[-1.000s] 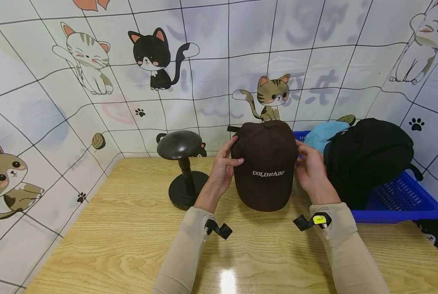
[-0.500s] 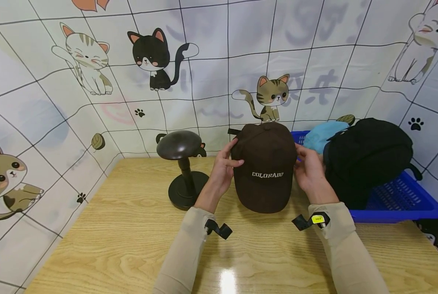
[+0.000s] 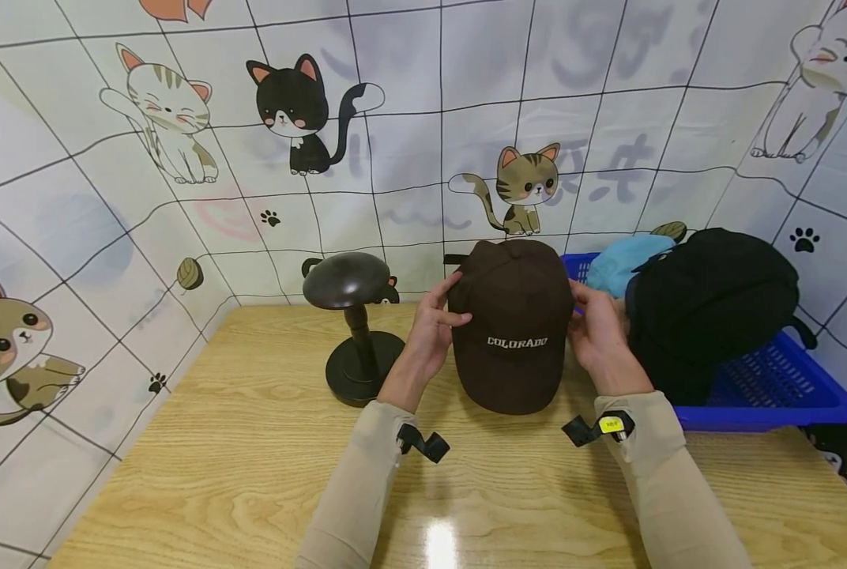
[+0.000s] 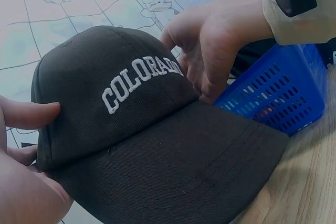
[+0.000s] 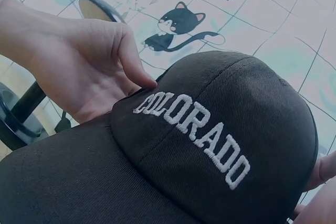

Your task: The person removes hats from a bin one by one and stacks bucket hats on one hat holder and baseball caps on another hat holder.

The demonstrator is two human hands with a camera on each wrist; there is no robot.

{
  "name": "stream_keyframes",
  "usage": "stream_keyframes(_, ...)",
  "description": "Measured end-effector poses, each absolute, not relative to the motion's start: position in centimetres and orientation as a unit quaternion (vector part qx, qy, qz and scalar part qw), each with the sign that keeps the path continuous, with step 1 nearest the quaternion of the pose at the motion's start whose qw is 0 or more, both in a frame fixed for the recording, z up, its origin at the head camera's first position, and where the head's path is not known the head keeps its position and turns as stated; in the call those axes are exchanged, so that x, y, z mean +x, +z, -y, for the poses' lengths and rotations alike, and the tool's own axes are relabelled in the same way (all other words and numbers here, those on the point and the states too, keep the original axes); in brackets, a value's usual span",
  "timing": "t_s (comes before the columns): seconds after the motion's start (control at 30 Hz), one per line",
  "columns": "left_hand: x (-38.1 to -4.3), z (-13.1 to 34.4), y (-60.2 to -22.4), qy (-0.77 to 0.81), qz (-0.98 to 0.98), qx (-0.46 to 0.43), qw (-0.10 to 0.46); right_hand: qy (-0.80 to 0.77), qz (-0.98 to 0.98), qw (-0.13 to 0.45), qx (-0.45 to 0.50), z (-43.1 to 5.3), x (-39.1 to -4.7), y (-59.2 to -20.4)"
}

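Covering both forearms, beige sleeves [image 3: 348,494] end just behind the hands, with a wood-grain table [image 3: 203,458] below them. One black wrist device [image 3: 423,444] sits behind the left hand [image 3: 429,333]; another, with a yellow label [image 3: 611,425], sits behind the right hand [image 3: 601,328].

Directly between the two hands is a brown cap [image 3: 512,288], its front turned toward the person and its brim pointing down toward the table. Whether the brim touches the tabletop cannot be told. White lettering [image 3: 517,342] across the front, midway between the hands, reads COLORADO. The left hand pinches the cap's side, its thumb on the front of the crown and other fingers tucked around behind. The right hand holds the opposite edge, its fingers curled in behind the cap and partly hidden. A dark strap [image 3: 455,259] sticks out just above the left hand's fingertips.

To the right of the right hand stands a blue basket [image 3: 772,417] with a black fabric item [image 3: 715,300] in it and a light blue one behind that. Left of the left hand, well apart from the basket, a black stand [image 3: 358,324] with a rounded top rises upright. Beyond both hands, the wall covering [image 3: 409,95] shows cartoon cats on a grid.
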State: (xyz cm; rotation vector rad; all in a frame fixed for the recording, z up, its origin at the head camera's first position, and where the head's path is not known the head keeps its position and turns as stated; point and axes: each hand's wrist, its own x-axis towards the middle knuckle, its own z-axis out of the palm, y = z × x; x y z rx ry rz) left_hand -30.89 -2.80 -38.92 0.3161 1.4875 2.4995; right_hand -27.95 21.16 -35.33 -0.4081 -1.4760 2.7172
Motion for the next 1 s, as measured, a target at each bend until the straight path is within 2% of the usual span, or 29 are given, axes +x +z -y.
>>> stream_keyframes(1.0,-31.34,2.87,-39.49,0.841,-0.520,0.113,0.099,0.820,0.549,0.005,-0.162,-20.86,-28.11,-35.27)
